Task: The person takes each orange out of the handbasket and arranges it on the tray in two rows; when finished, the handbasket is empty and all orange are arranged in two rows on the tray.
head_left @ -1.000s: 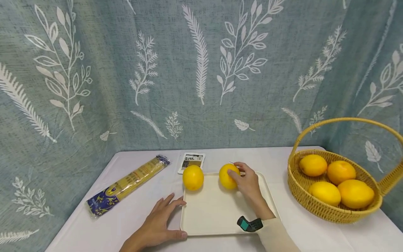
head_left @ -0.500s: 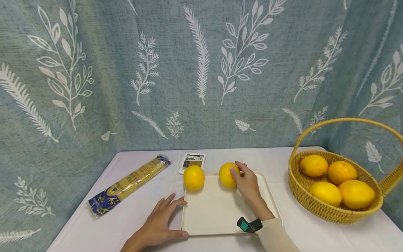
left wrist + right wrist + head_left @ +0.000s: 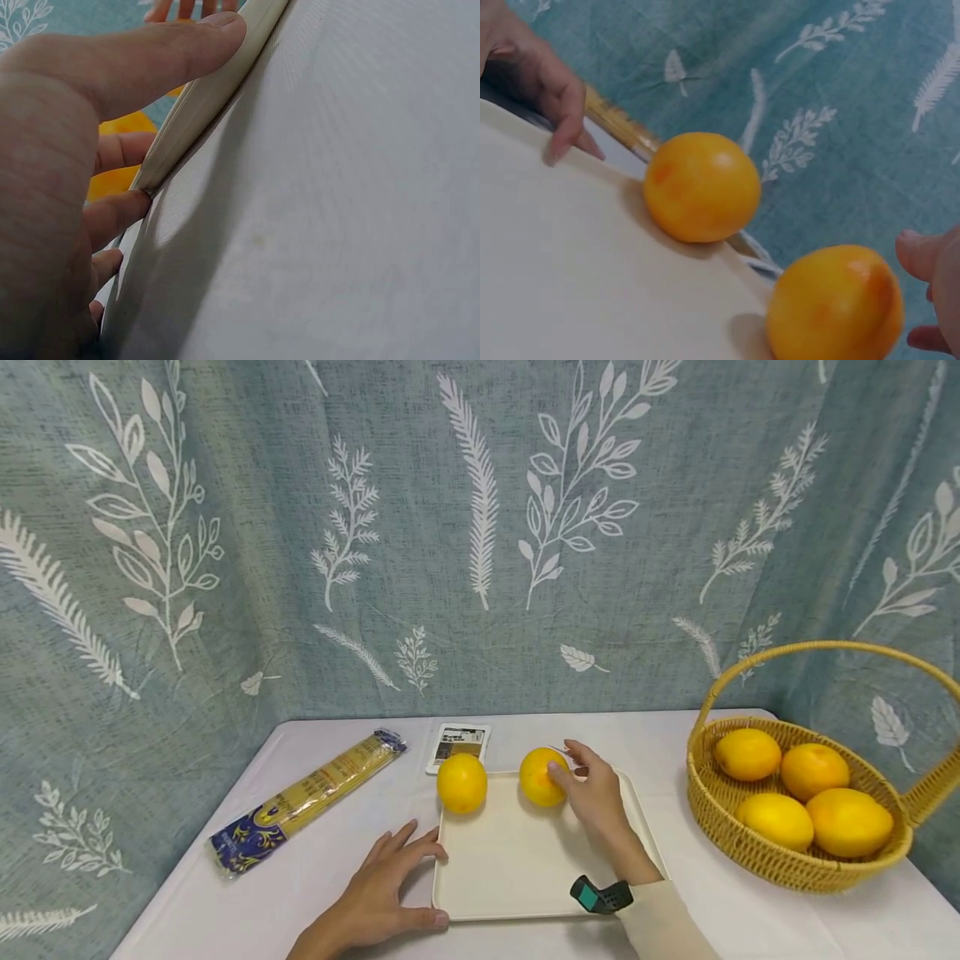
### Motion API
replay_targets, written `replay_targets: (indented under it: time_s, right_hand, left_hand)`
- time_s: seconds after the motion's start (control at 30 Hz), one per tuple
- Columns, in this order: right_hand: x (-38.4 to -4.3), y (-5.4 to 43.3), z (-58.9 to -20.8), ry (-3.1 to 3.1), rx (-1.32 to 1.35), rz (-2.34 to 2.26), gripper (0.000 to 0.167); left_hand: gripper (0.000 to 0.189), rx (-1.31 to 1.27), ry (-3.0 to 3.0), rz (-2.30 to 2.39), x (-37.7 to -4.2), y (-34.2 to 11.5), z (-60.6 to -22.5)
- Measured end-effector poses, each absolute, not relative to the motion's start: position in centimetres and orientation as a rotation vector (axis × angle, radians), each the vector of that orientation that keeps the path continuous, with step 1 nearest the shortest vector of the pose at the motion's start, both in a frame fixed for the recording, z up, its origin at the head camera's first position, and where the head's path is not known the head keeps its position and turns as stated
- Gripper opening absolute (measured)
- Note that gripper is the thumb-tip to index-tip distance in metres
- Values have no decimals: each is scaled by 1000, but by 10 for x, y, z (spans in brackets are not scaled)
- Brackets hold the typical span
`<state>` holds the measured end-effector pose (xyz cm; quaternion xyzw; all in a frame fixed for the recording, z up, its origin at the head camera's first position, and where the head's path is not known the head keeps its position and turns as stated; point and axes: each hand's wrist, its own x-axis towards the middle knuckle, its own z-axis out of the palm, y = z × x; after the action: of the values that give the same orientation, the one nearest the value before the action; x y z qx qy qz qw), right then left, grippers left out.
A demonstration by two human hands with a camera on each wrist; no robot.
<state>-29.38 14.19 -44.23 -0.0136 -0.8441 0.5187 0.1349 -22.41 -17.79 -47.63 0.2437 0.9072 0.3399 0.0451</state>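
Observation:
A cream tray [image 3: 525,868] lies on the white table. Two oranges rest along its far side: the left orange [image 3: 461,783] at the far left corner, the right orange [image 3: 542,777] farther right. My right hand [image 3: 600,797] is just right of the second orange; in the right wrist view a small gap parts the thumb [image 3: 917,256] from that orange [image 3: 836,304]. My left hand [image 3: 386,885] is spread at the tray's left edge. In the left wrist view its thumb [image 3: 172,56] and fingertips touch the tray rim [image 3: 202,112].
A yellow wicker basket [image 3: 750,856] with a tall handle holds several yellow-orange fruits at the right. A long pasta packet [image 3: 307,802] lies at the left. Behind the tray is a small white packet [image 3: 459,745]. A patterned blue-green curtain [image 3: 480,543] hangs behind the table.
My right hand has let go of the right orange and drawn slightly rightward. The left index finger has slid slightly nearer along the rim. Both oranges stay at the tray's far side.

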Motion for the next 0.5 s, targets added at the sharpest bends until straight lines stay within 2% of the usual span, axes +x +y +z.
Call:
replay_targets:
  time_s: [0.33, 0.5]
  right_hand:
    - [-271, 198, -402, -2435, -128, 1420, 41]
    - [-257, 225, -384, -2421, -203, 1369, 41]
  left_hand:
    - [54, 738, 2775, 1033, -224, -177, -477]
    - [52, 747, 2795, 1019, -224, -177, -478]
